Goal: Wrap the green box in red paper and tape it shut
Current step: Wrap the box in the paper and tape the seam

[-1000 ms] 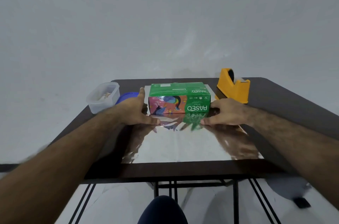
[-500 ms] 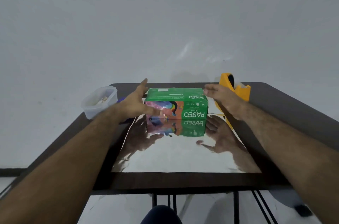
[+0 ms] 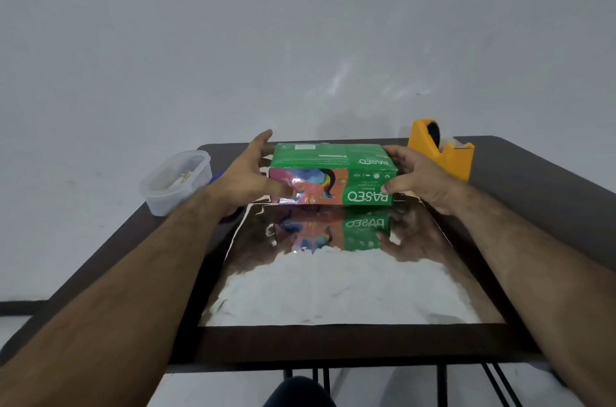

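A: There is a plain grey wall at the back, and a dark desk in front of it. What sits on the desk?

B: A big shiny sheet of paper lies flat on it. It looks silver like a mirror from here, so I cannot see any red side. The green box is at the far end of the paper.

A: Who holds the box?

B: Both hands do. The left hand is on the left end, with the thumb on the front face and the fingers reaching up past the far corner. The right hand is on the right end, thumb in front, fingers curled round the back.

A: Which way does the box lie?

B: Its long side runs left to right, between the two hands. I think it is lifted a little or just touching the paper; I cannot tell which.

A: What comes next, do you think?

B: I guess the box needs to sit in the middle of the paper, nearer the person, so the paper can fold over it.

A: And the tape?

B: The yellow tape holder is just behind the right hand, so that hand is nearer to it. A clear tub sits off to the left.
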`<control>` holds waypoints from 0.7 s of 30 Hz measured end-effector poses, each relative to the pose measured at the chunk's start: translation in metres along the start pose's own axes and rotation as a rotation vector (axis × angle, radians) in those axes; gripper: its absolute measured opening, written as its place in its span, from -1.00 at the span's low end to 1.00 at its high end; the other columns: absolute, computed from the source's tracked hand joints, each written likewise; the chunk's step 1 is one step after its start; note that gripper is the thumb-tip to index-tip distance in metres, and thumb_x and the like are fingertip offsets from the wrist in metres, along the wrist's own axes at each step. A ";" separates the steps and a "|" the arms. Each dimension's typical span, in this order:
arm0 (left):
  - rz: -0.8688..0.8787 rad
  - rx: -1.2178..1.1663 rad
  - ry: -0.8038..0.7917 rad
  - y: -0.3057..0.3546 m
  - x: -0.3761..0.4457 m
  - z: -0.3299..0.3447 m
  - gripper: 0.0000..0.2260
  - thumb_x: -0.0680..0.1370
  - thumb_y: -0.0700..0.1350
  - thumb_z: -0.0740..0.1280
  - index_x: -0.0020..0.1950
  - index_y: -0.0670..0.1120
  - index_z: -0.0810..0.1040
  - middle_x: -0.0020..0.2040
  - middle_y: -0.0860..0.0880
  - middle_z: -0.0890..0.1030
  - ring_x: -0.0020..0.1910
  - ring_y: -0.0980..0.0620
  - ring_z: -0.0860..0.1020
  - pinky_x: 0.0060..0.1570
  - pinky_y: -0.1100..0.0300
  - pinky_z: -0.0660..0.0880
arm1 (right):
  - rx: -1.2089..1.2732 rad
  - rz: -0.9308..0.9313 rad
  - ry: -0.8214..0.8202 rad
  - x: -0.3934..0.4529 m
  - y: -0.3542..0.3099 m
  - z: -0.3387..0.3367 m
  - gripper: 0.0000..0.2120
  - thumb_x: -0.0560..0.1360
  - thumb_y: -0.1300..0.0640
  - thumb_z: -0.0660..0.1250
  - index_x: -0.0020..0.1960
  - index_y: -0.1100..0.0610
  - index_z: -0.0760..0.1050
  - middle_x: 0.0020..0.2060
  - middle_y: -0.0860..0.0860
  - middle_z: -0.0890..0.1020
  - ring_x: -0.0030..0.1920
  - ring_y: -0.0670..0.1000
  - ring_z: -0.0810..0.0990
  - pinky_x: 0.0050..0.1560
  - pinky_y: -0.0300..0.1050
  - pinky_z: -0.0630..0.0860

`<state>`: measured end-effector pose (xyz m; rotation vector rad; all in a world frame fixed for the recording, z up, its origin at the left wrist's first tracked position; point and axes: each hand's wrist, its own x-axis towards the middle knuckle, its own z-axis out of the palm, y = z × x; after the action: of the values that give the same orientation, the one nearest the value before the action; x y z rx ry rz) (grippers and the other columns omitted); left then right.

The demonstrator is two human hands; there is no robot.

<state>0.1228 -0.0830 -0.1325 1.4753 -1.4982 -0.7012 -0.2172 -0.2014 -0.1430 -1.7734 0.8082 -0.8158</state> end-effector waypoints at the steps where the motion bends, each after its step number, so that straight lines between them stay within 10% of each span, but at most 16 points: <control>1: 0.009 -0.011 0.003 0.002 0.001 0.001 0.35 0.02 -0.05 0.71 0.72 0.05 0.08 0.39 0.15 0.54 0.37 -0.02 0.57 0.36 -0.07 0.55 | 0.004 -0.002 0.002 0.000 -0.001 -0.001 -0.27 0.36 0.49 0.52 0.44 0.09 0.47 0.24 0.12 0.67 0.22 0.06 0.67 0.03 -0.14 0.67; 21: -0.019 0.116 -0.085 -0.009 0.001 0.005 0.31 0.15 -0.02 0.77 0.72 0.15 0.04 0.37 0.31 0.44 0.34 0.01 0.56 0.32 -0.11 0.59 | -0.116 0.002 -0.015 -0.005 0.004 -0.004 -0.19 0.34 0.41 0.58 0.50 0.06 0.41 0.32 -0.02 0.63 0.37 0.00 0.59 0.25 -0.05 0.59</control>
<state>0.1227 -0.0860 -0.1428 1.5648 -1.6151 -0.7064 -0.2241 -0.2004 -0.1467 -1.8783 0.8622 -0.7674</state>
